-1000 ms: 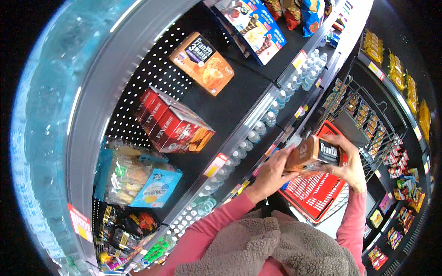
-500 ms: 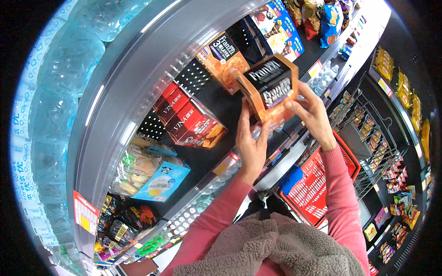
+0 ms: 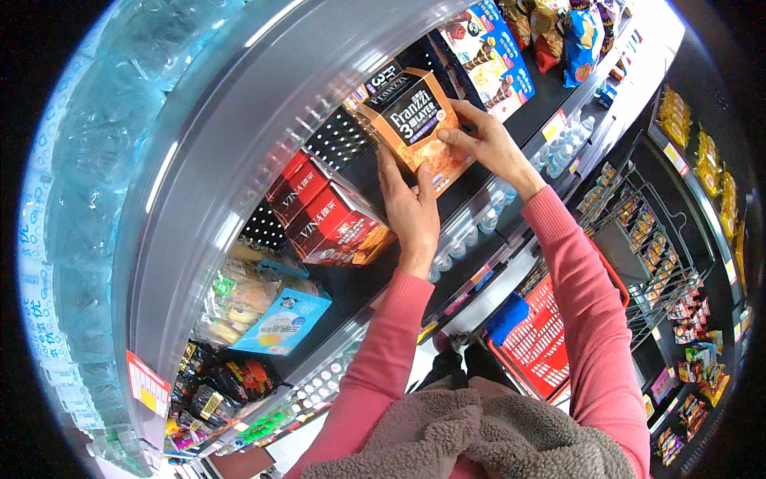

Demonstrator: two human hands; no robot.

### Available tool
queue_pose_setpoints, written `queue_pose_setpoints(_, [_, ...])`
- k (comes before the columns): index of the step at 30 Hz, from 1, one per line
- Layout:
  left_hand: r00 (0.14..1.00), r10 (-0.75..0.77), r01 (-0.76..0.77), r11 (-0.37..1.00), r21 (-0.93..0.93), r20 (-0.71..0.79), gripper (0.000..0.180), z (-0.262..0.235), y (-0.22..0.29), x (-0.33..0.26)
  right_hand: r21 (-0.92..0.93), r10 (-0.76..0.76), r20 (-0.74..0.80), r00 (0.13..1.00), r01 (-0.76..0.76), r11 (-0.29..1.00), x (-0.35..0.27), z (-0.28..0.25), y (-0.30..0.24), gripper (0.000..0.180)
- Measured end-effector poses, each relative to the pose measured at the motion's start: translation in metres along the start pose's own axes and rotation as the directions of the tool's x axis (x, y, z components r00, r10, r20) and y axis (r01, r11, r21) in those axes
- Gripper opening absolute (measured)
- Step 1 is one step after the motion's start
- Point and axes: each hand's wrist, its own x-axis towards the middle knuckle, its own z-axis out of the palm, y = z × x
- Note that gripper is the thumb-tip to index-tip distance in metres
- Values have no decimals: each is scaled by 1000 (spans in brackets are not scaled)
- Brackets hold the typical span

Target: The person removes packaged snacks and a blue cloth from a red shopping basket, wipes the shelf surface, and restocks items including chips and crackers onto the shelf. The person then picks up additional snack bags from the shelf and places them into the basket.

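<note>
Up and to the left went the orange box (image 3: 416,128) since half a second ago, and now it is right at the black shelf (image 3: 359,172), just above the red boxes (image 3: 327,215). A second ago it was down low, near the red basket (image 3: 538,347). I think that means the box is almost in its spot on the shelf, but both hands are on it, so it is not let go.

My left hand (image 3: 411,209) is under the orange box. Its fingers are spread out and pressed flat on the bottom side of the box, holding it up. My right hand (image 3: 487,144) is on the right side of the orange box. Its fingers curl over the front and the edge, and pinch the box to keep it steady. Both hands hold the same box between them.

The orange box leans a bit, with its front face turned to me. Another box of the same kind (image 3: 391,80) sits just behind it, higher up. To the right of the orange box are blue packs (image 3: 491,60) with pictures of snacks. Below the red boxes lies a light blue bag (image 3: 279,323). The red basket is far below the orange box, down by my right sleeve.
</note>
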Motion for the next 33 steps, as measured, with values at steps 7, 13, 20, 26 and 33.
queue_pose_setpoints(7, [1000, 12, -11, 1000, 8, -7, 73, 3, -7, 8, -13, -3, 23, 1000, 3, 1000, 12, 3, 10, 71])
queue_pose_setpoints(13, [1000, -25, 25, 999, -30, 4, 75, 2, -6, 9, -23, -20, 25, 999, 20, 1000, 14, 6, 16, 77])
queue_pose_setpoints(20, [999, -38, 38, 999, 2, -4, 74, 4, -12, 8, -37, -44, -6, 999, 44, 998, 12, 14, 20, 72])
queue_pose_setpoints(26, [999, -46, 46, 998, -48, -1, 72, 5, -16, 8, -9, 57, 43, 997, -57, 998, 11, 13, 19, 74])
queue_pose_setpoints(33, [1000, 3, -3, 1000, -8, -13, 73, 4, -16, 11, 18, 102, 87, 991, -104, 994, 10, 11, 17, 73])
